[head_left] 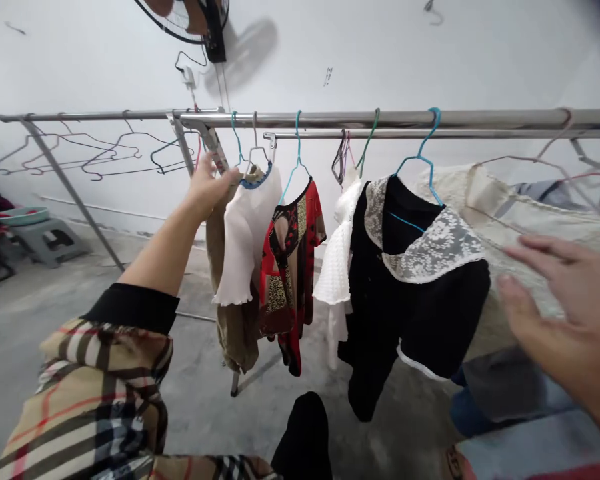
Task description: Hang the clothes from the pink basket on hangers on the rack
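Note:
My left hand reaches up to the steel clothes rail and grips the shoulder of an olive-brown garment hanging beside a white ribbed top. My right hand is open, fingers stretched out, hovering by a cream lace garment. Between them hang a red patterned top, a white knit piece and a black top with a lace collar on a blue hanger.
Empty wire hangers hang on the rail's left part. A grey plastic stool with a green basin stands by the left wall. A wall fan is mounted above. Concrete floor lies below.

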